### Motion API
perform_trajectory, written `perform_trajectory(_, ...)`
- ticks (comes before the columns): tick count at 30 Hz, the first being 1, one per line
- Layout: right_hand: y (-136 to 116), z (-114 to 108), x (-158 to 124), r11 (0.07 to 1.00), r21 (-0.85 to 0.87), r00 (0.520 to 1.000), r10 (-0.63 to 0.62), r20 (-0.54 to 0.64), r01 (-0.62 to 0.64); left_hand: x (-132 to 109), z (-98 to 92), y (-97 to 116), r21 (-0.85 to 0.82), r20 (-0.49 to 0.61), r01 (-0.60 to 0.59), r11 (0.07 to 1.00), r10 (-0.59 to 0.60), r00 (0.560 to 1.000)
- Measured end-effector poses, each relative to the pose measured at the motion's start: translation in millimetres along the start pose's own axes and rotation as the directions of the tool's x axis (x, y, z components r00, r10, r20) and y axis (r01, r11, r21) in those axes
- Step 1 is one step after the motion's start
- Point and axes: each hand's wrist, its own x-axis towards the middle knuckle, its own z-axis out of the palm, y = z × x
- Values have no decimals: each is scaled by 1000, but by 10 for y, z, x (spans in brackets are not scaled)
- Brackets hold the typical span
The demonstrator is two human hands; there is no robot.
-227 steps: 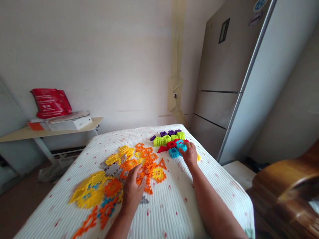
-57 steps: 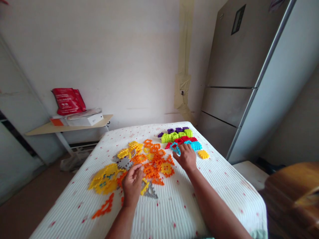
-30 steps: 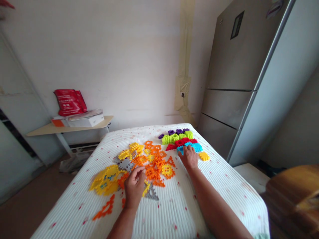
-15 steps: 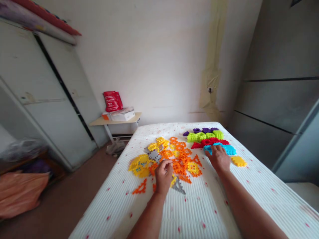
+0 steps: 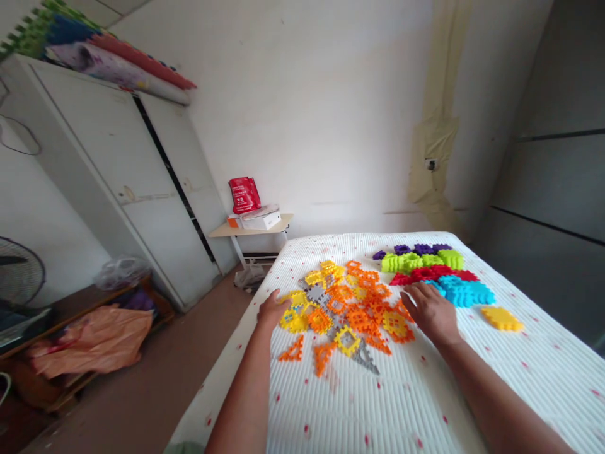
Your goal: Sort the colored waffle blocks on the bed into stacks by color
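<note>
My left hand (image 5: 274, 310) is at the left edge of a loose pile, its fingers apart beside yellow interlocking plastic pieces (image 5: 297, 320). My right hand (image 5: 431, 310) hovers or rests palm down between the orange pieces (image 5: 362, 317) and the blue ones (image 5: 470, 292), fingers spread, nothing seen in it. The pile mixes orange, yellow and grey notched pieces. A grey triangle (image 5: 365, 359), a yellow square frame (image 5: 346, 340) and two orange triangles (image 5: 323, 358) lie at its near side. Red pieces (image 5: 437, 273), lime green pieces (image 5: 423, 261) and purple pieces (image 5: 420, 250) lie in rows behind the blue ones.
A yellow stack (image 5: 501, 318) lies right of the blue row. All of it rests on a white ribbed bed cover (image 5: 359, 416). Beyond stand a small table (image 5: 221, 231) with a red bag (image 5: 244, 195), a grey cabinet (image 5: 142, 189) and a fan (image 5: 21, 271).
My left hand has moved from the near side of the pile to its left edge and opened. My right hand has drawn back from the blue pieces toward the pile. The view has turned left.
</note>
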Motion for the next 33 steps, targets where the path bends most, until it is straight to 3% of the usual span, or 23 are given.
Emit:
perform_trajectory(5,8,4,-23,1000,12,1000,-22,-6,22,31,281,-133,-149,-53,-106,983,100,994)
perform_trajectory(9,15,11,-35,1000,19,1000,-12,3,12,7,388,-180,-203,-117,-164,965,143,983)
perform_trajectory(16,-39,-20,0,999,36,1000,-4,11,3,-260,435,32,-141,-105,-321,936,309,945)
perform_trajectory(21,-31,-8,-9,999,32,1000,-12,22,11,-509,514,292,10,0,-482,876,482,876)
perform_trajectory(24,-30,2,-16,1000,26,999,-17,32,16,-591,598,344,-18,70,-567,823,567,821)
perform_trajectory(30,-57,-14,-7,999,45,999,-21,48,19,-607,699,326,-157,159,-719,677,736,658)
perform_trajectory(31,-56,-14,-9,999,45,998,-23,51,21,-590,678,330,-156,143,-726,670,742,655)
perform_trajectory(33,-48,-8,-18,999,43,998,-21,55,19,-538,584,330,-122,60,-704,700,713,699)
